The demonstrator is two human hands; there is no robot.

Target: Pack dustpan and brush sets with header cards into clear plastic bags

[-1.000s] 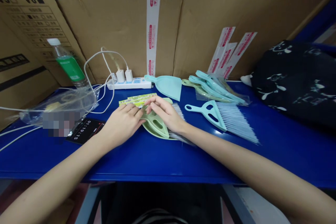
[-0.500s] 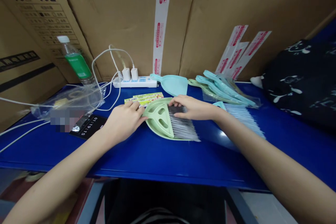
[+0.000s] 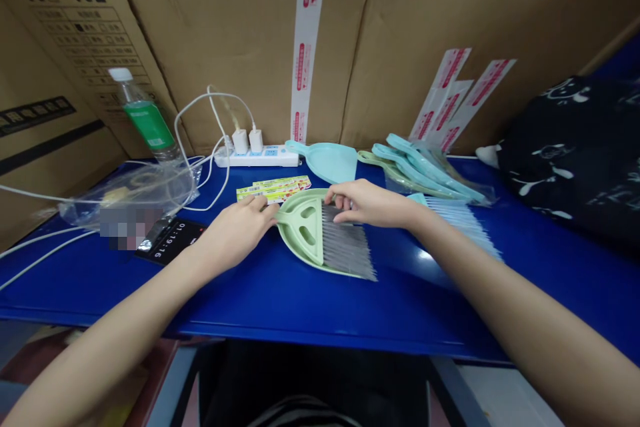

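A light green dustpan [image 3: 301, 257] lies on the blue table with a matching hand brush [image 3: 345, 245] nested in it. The brush's grey bristles point right and spread past the pan's lip. My left hand [image 3: 245, 227] is closed around the handle end, where pan and brush handles overlap and are mostly hidden by the fingers. Over the upper part of the bristles, my right hand [image 3: 367, 203] has its fingers curled and thumb bent in, gripping the bristles near the brush's top corner. A light blue brush [image 3: 460, 220] lies under my right forearm.
Behind stand a blue dustpan [image 3: 330, 161], bagged dustpan sets [image 3: 425, 167], yellow-green packets [image 3: 275, 189] and a power strip [image 3: 265, 157] with white cables. A phone [image 3: 173, 240], plastic bag [image 3: 140, 190] and bottle [image 3: 147, 120] are left. A black patterned bag [image 3: 575, 153] sits right.
The green brush has turned slightly in the dustpan, its bristle end swinging down and left. My left hand has closed further over the handles; my right hand has shifted only slightly.
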